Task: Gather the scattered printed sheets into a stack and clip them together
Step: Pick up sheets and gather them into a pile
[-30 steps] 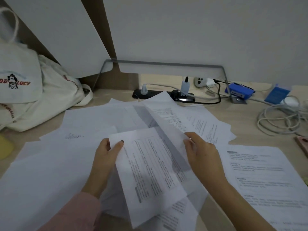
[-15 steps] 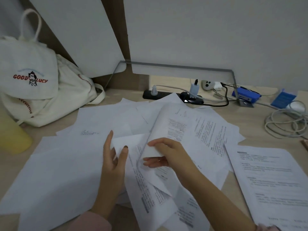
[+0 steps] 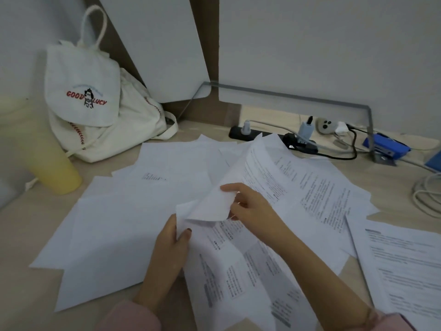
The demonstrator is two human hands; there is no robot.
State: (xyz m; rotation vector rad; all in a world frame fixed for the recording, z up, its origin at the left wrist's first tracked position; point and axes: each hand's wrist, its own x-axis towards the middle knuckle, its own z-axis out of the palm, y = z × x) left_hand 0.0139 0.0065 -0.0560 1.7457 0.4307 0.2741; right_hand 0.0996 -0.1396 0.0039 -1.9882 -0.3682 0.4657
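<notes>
Right hand (image 3: 250,206) pinches the curled sheet (image 3: 238,187) running toward upper right, left hand (image 3: 170,244) grips the printed sheets (image 3: 229,266) lower center, so right's nearer.

The flap of the cream canvas drawstring backpack (image 3: 82,91) carries red lettering reading "GOOD LUCY" on either side of a small black cartoon figure. The white printed paper sheets (image 3: 298,187) spread over the desk bear blocks of text too blurred to read.
</notes>
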